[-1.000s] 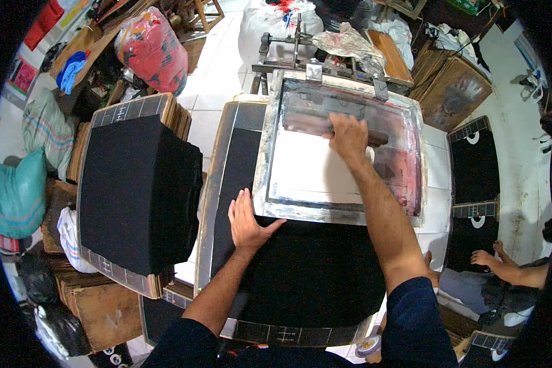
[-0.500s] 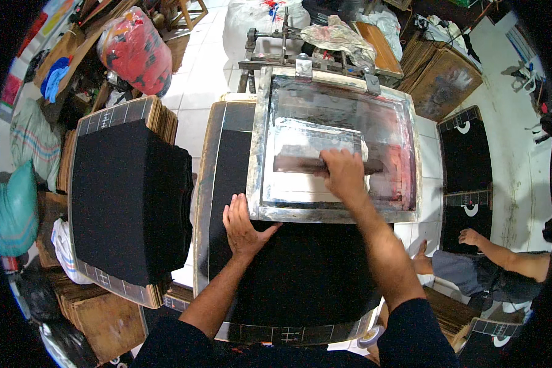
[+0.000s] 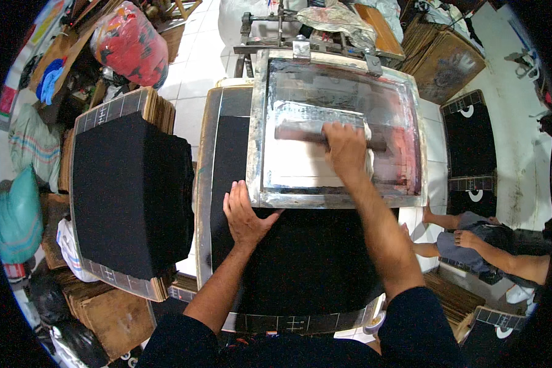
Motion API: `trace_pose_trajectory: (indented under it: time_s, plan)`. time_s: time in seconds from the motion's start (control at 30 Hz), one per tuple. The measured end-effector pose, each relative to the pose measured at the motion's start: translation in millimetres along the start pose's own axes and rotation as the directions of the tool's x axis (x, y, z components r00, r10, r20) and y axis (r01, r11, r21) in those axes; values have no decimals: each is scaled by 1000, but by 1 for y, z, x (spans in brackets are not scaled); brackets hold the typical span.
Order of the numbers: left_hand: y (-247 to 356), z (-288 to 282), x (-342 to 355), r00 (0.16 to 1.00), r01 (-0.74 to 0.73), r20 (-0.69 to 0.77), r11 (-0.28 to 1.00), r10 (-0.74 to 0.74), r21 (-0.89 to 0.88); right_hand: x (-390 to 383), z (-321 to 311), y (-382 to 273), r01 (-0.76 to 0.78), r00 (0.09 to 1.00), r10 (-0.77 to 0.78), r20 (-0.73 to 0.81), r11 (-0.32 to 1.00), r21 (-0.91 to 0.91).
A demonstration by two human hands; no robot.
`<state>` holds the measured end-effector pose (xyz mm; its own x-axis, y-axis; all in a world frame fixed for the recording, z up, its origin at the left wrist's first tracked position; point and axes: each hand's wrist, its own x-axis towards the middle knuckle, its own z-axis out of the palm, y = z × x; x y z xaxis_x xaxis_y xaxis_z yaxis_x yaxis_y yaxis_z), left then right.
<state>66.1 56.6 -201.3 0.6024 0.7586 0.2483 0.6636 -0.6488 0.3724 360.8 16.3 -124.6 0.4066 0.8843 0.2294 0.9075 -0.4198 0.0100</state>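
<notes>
The right hand (image 3: 345,147) is clamped on a dark squeegee (image 3: 316,136) lying across the mesh of a metal-framed printing screen (image 3: 337,197), which rests on black fabric (image 3: 313,257) spread over the padded surface (image 3: 203,202). The left hand (image 3: 244,214) lies flat with fingers spread, gripping nothing, on the fabric at the frame's near-left corner. Beside it on the left stands a second board covered in black cloth (image 3: 132,196), above a white tiled floor (image 3: 197,58) crowded with a red bundle (image 3: 130,43), a teal sack (image 3: 17,218) and cardboard stacks (image 3: 107,313); another person's legs (image 3: 478,245) show at right.

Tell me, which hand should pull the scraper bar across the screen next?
The right hand, probably. It already grips the scraper bar inside the screen frame. The left hand lies flat at the frame's near edge, on the black cloth, steadying it.
</notes>
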Motion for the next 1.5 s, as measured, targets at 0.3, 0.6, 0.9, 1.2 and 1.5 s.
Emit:
trace_pose_trajectory:
  time_s: [0.3,0.6,0.9,1.2,1.5]
  plan:
    - [0,0,6,1000,24,7,988,-23,-150,-84,-19,-30,-14,999,17,-36,995,104]
    - [-7,20,6,973,-118,-230,915,29,-387,-91,-17,-28,-30,995,47,-90,983,182]
    - [-6,18,4,956,-165,-290,887,37,-431,-48,-34,-14,-70,997,60,51,973,218]
    - [-3,16,3,967,-125,-256,879,3,-461,-64,-50,-12,23,981,-65,180,974,226]
    - [-6,20,1,970,-121,-243,893,14,-434,79,-1,44,-47,966,-7,258,978,201]
